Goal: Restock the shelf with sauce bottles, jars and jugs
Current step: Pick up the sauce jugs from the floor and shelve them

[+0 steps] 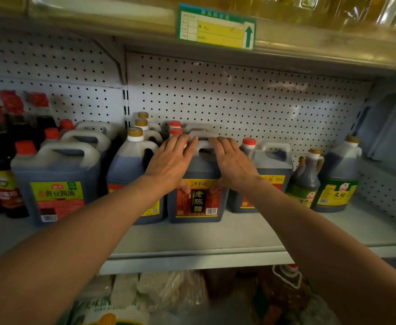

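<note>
step: seating vinegar jug (198,184) on shelf (227,233), mid row | left hand (169,164) and right hand (233,164) lay flat on its top, fingers straight, thumbs on label | next: likely push it far, level with jug right (266,165)

bare forearms (93,221), no sleeves

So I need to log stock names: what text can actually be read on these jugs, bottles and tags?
"老陈醋", "2.5L": red label of the dark plastic jug under both hands; its yellow top strip is unclear.
"黄豆酱油": yellow-green label of the large dark jug with red cap at left.
Green-and-yellow shelf price tag: up arrow only; print blurred.
Other labels: too blurred to read.
</note>
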Motion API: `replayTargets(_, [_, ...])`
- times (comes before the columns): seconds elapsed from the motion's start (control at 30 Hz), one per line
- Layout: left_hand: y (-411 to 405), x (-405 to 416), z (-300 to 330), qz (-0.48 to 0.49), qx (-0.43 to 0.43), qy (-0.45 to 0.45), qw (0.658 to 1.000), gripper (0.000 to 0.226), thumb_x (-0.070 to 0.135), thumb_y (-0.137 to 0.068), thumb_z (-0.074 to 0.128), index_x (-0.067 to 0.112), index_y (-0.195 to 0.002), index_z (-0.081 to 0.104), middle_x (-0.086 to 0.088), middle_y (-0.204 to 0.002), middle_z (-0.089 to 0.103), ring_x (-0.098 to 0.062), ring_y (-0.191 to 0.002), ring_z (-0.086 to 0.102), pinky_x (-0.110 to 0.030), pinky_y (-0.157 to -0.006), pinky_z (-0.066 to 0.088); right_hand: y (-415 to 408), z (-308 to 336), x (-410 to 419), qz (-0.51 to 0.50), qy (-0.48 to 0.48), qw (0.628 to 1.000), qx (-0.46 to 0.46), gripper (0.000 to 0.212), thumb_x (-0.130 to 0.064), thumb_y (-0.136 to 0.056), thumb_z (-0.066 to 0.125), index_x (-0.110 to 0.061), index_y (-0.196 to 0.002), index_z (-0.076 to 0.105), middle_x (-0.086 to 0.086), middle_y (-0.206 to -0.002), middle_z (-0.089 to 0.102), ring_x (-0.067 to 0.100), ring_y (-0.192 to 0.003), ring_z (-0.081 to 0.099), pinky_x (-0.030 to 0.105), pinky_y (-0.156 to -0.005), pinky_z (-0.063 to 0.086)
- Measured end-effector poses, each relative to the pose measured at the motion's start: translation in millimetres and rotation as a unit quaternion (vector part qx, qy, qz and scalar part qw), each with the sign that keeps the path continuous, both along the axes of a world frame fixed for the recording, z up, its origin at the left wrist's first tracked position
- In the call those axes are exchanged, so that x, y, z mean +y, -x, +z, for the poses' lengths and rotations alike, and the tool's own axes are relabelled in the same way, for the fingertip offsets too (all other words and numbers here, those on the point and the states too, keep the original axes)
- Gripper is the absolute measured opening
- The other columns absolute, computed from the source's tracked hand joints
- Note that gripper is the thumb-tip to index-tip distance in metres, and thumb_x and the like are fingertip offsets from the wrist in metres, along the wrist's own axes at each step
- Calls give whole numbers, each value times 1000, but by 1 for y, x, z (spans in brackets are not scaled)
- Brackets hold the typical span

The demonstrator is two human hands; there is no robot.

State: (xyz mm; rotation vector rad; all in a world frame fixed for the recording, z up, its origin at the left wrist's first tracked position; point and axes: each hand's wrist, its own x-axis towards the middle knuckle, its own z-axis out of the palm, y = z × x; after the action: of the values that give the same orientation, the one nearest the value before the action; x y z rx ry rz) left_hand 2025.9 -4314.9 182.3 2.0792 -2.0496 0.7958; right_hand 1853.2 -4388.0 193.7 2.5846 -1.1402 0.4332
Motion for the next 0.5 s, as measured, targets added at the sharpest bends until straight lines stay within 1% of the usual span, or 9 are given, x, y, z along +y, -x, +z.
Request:
replayTargets(0.13, [2, 5, 0, -5, 11, -6, 1000, 139, 63, -59, 82, 10, -156, -2, -13, -159, 8, -31, -148, 6, -39, -120, 16, -2, 0, 6, -16, 8, 1000, 5, 138, -51, -54, 94, -10, -157, 13, 9, -156, 28, 28, -145, 25, 38, -120, 27])
replayTargets(0.23, [7, 10, 3, 14, 17, -20, 1000, 140, 63, -60, 82, 11, -155, -6, -14, -161, -1, -32, -150, -2, -42, -121, 10, -4, 2, 15, -34, 8, 999, 9, 139, -49, -54, 95, -12, -157, 10, 9, -157, 26, 28, -147, 23, 40, -120, 27])
replayTargets(0.3, [14, 14, 6, 36, 19, -26, 999, 142, 62, -60, 82, 11, -155, -10, -15, -162, -11, -34, -150, -10, -44, -121, 3, -4, 4, 21, -45, -2, 999, 8, 144, -49, -54, 95, -13, -159, 3, 7, -162, 19, 28, -151, 16, 41, -122, 23])
replayTargets(0.37, [20, 20, 9, 53, 28, -27, 998, 138, 56, -65, 83, 13, -155, -13, -16, -160, -24, -34, -149, -19, -44, -122, -2, -2, 4, 29, -55, -16, 998, 10, 146, -46, -59, 94, -14, -160, -7, 7, -168, 5, 27, -155, 2, 42, -124, 13])
replayTargets(0.4, [21, 25, 10, 50, 34, -24, 998, 134, 52, -68, 82, 15, -155, -13, -16, -159, -27, -33, -148, -22, -44, -121, -3, 1, 3, 33, -60, -20, 998, 11, 145, -46, -63, 92, -14, -160, -10, 6, -169, -2, 26, -156, -4, 42, -125, 9])
replayTargets(0.43, [21, 33, 11, 39, 42, -17, 998, 130, 51, -71, 81, 16, -156, -11, -15, -159, -27, -32, -148, -23, -43, -121, -4, 4, 2, 39, -61, -21, 998, 12, 143, -48, -65, 90, -15, -159, -13, 5, -169, -6, 26, -156, -7, 42, -125, 7])
replayTargets(0.5, [20, 54, 11, 8, 68, -1, 998, 122, 50, -74, 79, 18, -157, -5, -12, -161, -23, -30, -149, -20, -41, -121, -1, 11, -1, 52, -65, -19, 998, 2, 137, -52, -69, 86, -17, -160, -11, 6, -169, -7, 27, -156, -7, 43, -125, 6])
